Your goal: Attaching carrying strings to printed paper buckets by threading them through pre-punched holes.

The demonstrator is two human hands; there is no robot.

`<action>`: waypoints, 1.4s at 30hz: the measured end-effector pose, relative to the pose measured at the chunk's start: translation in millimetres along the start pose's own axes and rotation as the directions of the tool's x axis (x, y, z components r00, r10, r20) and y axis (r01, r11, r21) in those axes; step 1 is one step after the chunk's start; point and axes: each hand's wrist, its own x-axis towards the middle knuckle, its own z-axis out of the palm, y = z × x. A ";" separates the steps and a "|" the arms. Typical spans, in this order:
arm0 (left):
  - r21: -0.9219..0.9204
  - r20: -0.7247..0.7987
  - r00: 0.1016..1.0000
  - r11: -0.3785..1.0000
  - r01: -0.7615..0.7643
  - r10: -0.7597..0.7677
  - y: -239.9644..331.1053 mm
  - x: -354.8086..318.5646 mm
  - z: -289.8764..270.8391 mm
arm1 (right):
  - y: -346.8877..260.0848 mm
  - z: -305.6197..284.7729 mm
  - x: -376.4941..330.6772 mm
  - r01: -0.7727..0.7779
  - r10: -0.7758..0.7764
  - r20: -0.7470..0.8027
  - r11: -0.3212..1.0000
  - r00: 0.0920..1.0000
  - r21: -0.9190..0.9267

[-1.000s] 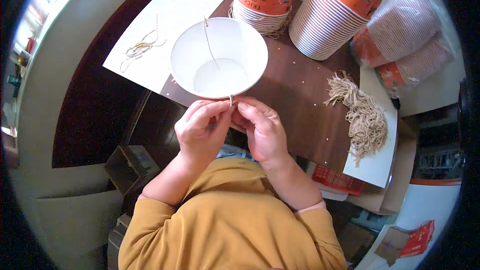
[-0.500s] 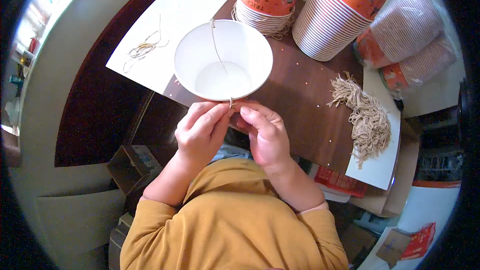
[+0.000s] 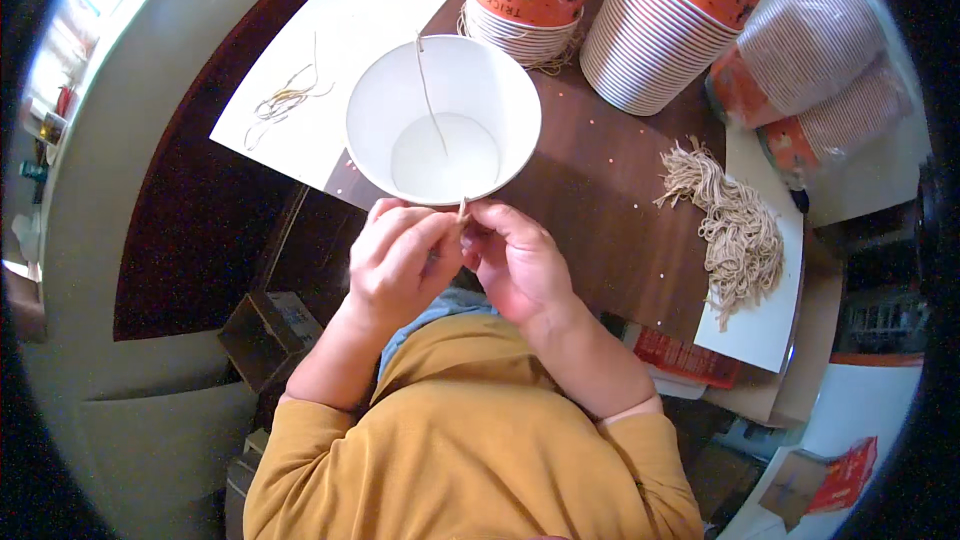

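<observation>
A white-lined paper bucket stands on the brown table, its open mouth toward me. One end of a thin beige cord passes through the far rim and hangs inside. At the near rim another bit of cord comes over the edge. My left hand pinches this near cord with thumb and forefinger, just under the rim. Close against it, my right hand is curled with its fingers at the same cord. The fingertips partly hide the cord there.
Stacked orange-printed paper buckets and a shorter bucket stack stand at the back. Bagged buckets lie at the far right. A bundle of beige cords rests on the right; loose cords lie on white board at left.
My right hand has turned a little, its fingers curling further in under the cord. The cord at the near rim now stands straighter. The bucket has shifted slightly.
</observation>
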 end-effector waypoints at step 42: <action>-0.386 0.027 0.983 0.905 0.180 -0.184 14.3 37.3 -9.6 | -22.7 31.2 -13.8 0.616 -0.694 0.626 -0.329 0.355 -0.715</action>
